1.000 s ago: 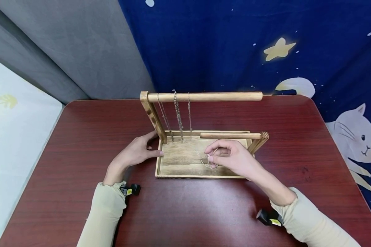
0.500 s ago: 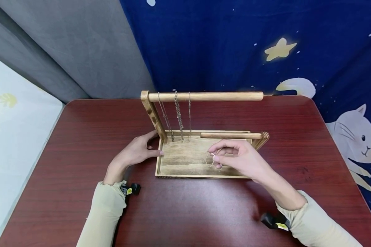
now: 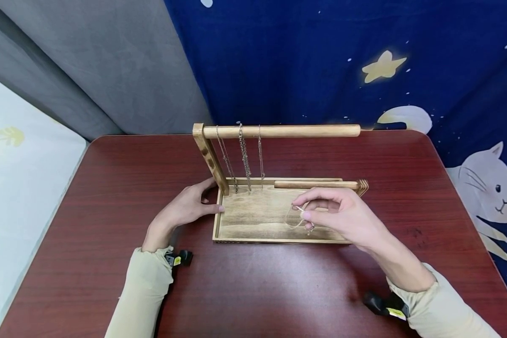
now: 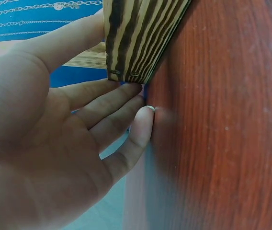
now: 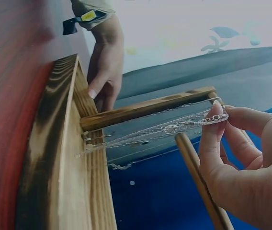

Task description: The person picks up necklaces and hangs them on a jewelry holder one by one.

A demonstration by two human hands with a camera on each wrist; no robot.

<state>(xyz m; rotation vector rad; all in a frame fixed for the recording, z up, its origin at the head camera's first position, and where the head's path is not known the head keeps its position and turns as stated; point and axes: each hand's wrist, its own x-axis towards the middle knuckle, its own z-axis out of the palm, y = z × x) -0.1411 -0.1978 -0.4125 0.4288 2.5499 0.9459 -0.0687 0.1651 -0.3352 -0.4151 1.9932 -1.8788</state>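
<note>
A wooden jewelry stand (image 3: 253, 227) with a shallow tray base stands on the table. Three hanging clusters of silver-coloured necklaces (image 3: 244, 159) loop over the left half of its upper bar (image 3: 308, 131). My left hand (image 3: 189, 205) holds the tray's left end, thumb over the rim and fingers by the post; in the left wrist view the fingers (image 4: 112, 108) reach along the end wall. Above the tray, my right hand (image 3: 346, 216) pinches a thin chain necklace (image 5: 215, 119) between thumb and index finger. Its loop dangles below the fingertips; part is hidden by the hand.
A shorter, lower wooden bar (image 3: 317, 185) extends from the stand's right side, just behind my right hand. The reddish-brown table (image 3: 253, 291) surrounds the stand. A blue curtain (image 3: 279, 61) and a grey curtain (image 3: 152, 61) hang behind it.
My right hand has moved rightward over the tray, carrying the pinched necklace with it. The left hand and the stand stay in place.
</note>
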